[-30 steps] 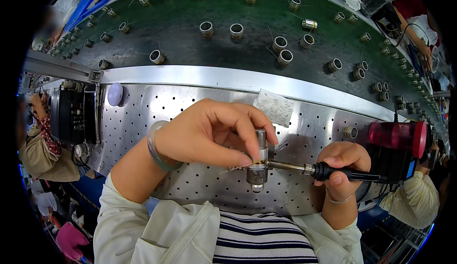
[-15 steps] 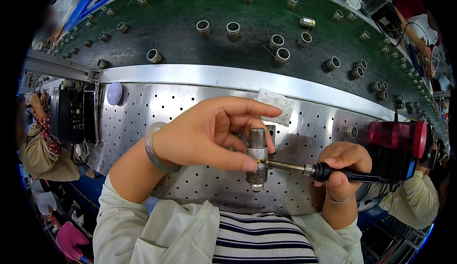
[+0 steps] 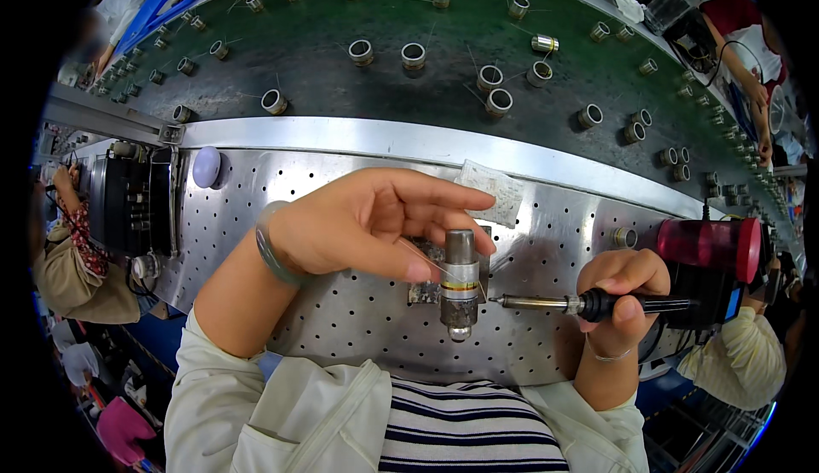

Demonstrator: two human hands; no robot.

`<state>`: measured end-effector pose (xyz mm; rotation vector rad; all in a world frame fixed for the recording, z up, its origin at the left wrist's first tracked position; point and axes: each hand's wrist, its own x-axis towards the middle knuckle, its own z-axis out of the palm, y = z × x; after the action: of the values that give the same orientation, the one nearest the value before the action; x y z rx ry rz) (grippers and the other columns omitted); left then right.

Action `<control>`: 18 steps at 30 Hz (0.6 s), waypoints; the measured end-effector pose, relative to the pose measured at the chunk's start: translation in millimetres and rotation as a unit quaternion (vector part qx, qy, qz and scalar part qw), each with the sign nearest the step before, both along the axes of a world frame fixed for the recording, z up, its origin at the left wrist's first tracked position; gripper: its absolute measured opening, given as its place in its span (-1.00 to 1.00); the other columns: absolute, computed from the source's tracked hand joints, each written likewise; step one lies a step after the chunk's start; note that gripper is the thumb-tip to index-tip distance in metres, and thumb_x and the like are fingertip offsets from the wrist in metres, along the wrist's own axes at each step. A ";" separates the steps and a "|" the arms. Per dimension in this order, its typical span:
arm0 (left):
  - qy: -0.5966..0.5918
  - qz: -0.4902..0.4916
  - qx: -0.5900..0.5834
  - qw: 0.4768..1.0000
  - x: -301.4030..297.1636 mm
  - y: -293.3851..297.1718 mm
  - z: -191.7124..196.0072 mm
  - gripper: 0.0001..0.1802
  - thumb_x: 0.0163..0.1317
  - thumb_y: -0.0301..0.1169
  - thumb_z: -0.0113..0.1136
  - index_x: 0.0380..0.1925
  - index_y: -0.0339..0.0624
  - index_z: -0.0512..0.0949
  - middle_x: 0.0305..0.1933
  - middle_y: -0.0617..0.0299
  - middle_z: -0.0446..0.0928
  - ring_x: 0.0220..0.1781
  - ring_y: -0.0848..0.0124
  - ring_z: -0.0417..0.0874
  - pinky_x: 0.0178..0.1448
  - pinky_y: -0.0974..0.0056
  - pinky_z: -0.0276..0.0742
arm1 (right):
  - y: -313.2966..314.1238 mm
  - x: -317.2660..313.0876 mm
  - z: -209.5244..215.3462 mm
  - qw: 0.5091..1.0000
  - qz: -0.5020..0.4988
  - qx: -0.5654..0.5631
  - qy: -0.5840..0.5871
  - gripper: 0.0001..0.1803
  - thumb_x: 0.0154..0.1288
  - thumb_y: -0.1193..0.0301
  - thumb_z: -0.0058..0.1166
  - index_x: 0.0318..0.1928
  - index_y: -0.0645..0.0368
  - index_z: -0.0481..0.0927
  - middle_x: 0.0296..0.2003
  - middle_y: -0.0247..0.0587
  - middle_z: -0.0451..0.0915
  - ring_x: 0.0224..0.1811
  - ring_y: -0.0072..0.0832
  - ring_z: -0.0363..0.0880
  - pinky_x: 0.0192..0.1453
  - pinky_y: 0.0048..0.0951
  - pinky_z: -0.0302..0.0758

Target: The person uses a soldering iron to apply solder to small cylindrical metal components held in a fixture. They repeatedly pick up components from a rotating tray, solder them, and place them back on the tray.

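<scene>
The left hand (image 3: 367, 226) pinches a thin wire against the upright metal cylinder (image 3: 460, 281) on the perforated bench (image 3: 341, 319) — steadying it — while the right hand (image 3: 621, 290) grips a soldering iron (image 3: 589, 305), tip near the cylinder's banded middle.

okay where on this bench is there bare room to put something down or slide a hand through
Bare perforated plate lies left of the left hand, between the lilac knob and the wrist. A smaller patch lies between the paper scrap and the red cylinder. It is crowded around the metal part, soldering iron and right hand; rings dot the green belt.
</scene>
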<state>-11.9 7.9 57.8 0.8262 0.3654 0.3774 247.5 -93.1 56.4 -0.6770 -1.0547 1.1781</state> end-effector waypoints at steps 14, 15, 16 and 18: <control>0.039 0.015 -0.006 0.999 7.5 -6.3 -1.5 -0.18 -0.07 -0.70 0.29 0.24 -0.45 0.14 -0.14 -0.11 0.54 -0.15 0.37 0.63 -0.11 0.46 0.59 | -2.6 -1.8 -4.3 0.998 -0.011 -0.017 -0.052 -0.75 0.03 0.48 0.27 -0.38 0.36 0.47 -0.59 -0.07 0.52 -0.69 -0.47 0.50 -0.61 -0.59 0.42; 0.032 0.014 -0.010 0.999 7.9 -6.4 -2.0 -0.18 -0.07 -0.69 0.29 0.25 -0.44 0.14 -0.14 -0.11 0.54 -0.16 0.39 0.62 -0.12 0.48 0.58 | -3.2 -1.4 -4.4 0.998 -0.015 -0.024 -0.049 -0.75 0.03 0.47 0.27 -0.38 0.36 0.47 -0.59 -0.07 0.52 -0.69 -0.48 0.50 -0.61 -0.59 0.42; 0.026 0.014 -0.013 0.999 8.5 -6.7 -2.5 -0.18 -0.07 -0.69 0.29 0.25 -0.43 0.14 -0.14 -0.11 0.54 -0.17 0.40 0.62 -0.13 0.49 0.57 | -3.4 -0.7 -4.5 0.998 -0.012 -0.024 -0.051 -0.75 0.04 0.47 0.27 -0.38 0.36 0.47 -0.59 -0.08 0.52 -0.69 -0.48 0.50 -0.61 -0.59 0.42; 0.025 0.015 -0.011 1.000 9.2 -7.9 -3.3 -0.18 -0.06 -0.68 0.29 0.26 -0.41 0.15 -0.14 -0.11 0.54 -0.19 0.44 0.61 -0.15 0.52 0.55 | -3.3 -0.1 -5.0 0.998 -0.003 -0.026 -0.053 -0.75 0.04 0.47 0.27 -0.38 0.36 0.47 -0.58 -0.08 0.52 -0.69 -0.49 0.50 -0.61 -0.59 0.42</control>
<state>-2.8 0.0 54.6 0.8100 0.4286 0.3811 247.5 -96.4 51.4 -0.7892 -1.1125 1.1773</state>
